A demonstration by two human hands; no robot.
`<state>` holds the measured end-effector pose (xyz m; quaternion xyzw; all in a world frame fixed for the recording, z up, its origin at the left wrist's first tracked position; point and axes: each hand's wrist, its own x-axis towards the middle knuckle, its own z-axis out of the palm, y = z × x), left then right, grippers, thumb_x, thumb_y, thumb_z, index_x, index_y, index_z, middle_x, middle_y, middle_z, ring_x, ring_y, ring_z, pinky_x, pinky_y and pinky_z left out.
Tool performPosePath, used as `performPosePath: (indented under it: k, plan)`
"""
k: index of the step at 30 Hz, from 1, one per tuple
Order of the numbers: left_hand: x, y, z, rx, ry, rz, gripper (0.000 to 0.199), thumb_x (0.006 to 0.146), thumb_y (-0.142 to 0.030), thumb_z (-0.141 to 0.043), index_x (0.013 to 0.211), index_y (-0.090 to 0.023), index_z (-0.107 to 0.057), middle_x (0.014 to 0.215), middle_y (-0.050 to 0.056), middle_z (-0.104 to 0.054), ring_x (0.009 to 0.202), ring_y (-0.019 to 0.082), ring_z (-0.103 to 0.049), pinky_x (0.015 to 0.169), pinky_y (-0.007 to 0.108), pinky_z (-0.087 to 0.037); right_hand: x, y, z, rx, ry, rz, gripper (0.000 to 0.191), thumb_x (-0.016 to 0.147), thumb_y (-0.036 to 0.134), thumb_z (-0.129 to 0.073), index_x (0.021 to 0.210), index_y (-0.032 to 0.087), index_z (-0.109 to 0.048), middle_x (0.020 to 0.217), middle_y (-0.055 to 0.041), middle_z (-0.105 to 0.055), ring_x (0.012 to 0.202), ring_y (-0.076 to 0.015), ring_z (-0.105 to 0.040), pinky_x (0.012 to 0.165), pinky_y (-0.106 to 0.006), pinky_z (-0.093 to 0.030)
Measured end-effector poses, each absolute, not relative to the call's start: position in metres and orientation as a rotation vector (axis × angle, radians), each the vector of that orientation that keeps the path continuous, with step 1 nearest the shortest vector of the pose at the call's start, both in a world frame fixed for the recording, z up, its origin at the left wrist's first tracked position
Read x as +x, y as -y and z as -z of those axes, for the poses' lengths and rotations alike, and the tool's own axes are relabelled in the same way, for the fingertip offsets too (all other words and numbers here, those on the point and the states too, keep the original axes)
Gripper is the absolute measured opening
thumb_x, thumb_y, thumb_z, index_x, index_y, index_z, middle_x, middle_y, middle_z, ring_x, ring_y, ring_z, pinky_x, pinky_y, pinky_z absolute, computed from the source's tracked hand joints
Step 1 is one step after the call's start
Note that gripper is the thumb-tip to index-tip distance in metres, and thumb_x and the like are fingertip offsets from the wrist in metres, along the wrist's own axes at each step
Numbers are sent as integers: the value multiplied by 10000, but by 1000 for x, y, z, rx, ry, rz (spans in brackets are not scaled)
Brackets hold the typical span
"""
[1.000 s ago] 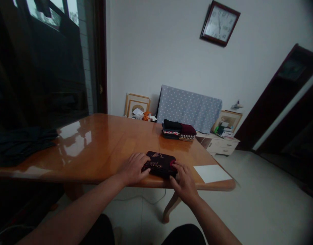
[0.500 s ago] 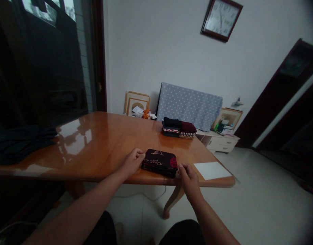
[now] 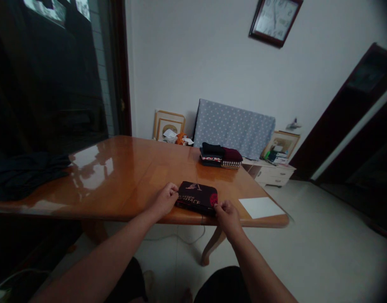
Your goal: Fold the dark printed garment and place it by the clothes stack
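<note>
I log a folded black-and-red garment (image 3: 197,198) at the counter's (image 3: 124,168) near edge, left grip (image 3: 164,200) and right grip (image 3: 227,217) curled narrow at its ends, hold unclear, with a folded clothes stack (image 3: 220,155) lying farther back.

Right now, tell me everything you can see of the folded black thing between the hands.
The flat, rectangular folded black garment, cloth by its look, shows pale printed lettering, a small pale figure near its far edge and a round red print at its right end. It lies on the glossy orange-brown wooden table, close to the near edge. The person's left hand seems to pinch its left end, and the right hand its near right corner.
</note>
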<state>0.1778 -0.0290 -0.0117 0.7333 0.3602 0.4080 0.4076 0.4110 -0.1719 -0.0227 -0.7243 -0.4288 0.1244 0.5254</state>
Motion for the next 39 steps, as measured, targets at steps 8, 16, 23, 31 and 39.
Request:
performPosePath:
  k: [8, 16, 23, 31, 39]
  plan:
    - [170, 41, -7, 2407, -853, -1209, 169, 819, -136, -518, 948, -219, -588, 985, 44, -611, 980, 215, -566, 858, 351, -451, 398, 182, -3, -1754, 1260, 129, 223, 856, 432, -591, 910, 218, -625, 813, -32, -635, 778, -219, -593, 704, -327, -431]
    - [173, 46, -1, 2518, -798, -1161, 281, 794, -163, -583, 1068, -225, -581, 1067, 50, -648, 1033, 244, -564, 916, 395, -449, 355, 160, -35, -1624, 1845, 316, 164, 883, 264, -588, 1024, 230, -665, 1016, -74, -649, 972, -248, -543, 855, -370, -398]
    - [174, 44, 2, 2492, -846, -1126, 317, 767, -173, -605, 1077, -233, -584, 1062, 47, -662, 1026, 248, -576, 882, 385, -461, 356, 135, -26, -1732, 1754, 198, 125, 887, 236, -565, 825, 231, -674, 893, -59, -657, 929, -236, -551, 842, -359, -375]
    - [173, 52, -10, 2430, -895, -1089, 166, 890, -286, -541, 1033, -258, -621, 1050, 24, -689, 1006, 228, -611, 857, 360, -444, 374, 127, -13, -1546, 1585, -141, 177, 895, 318, -543, 770, 225, -627, 828, -17, -637, 844, -196, -576, 763, -304, -403]
    - [181, 53, -14, 2442, -1075, -1079, 175, 834, -238, -583, 990, -272, -655, 1017, 3, -717, 976, 226, -625, 866, 371, -406, 375, 127, -14, -1513, 1557, -245, 198, 887, 343, -543, 743, 218, -597, 798, -4, -616, 819, -187, -570, 731, -283, -408]
